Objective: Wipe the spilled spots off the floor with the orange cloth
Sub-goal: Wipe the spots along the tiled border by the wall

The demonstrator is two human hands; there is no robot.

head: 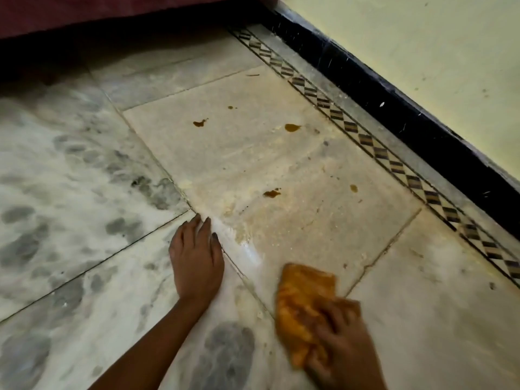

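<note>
An orange cloth lies bunched on the pale marble floor near the bottom of the view. My right hand grips its near end, fingers curled into the folds, and is blurred. My left hand rests flat on the floor to the cloth's left, fingers straight and pointing away from me. Several brown spilled spots dot the cream tile ahead: one closest, a small one to its right, and farther off two more plus a tiny spot.
A patterned inlay strip runs diagonally along the right, beside a black skirting and a pale yellow wall. Dark red furniture overhangs the far edge, with deep shadow beneath. Grey-veined marble spreads to the left.
</note>
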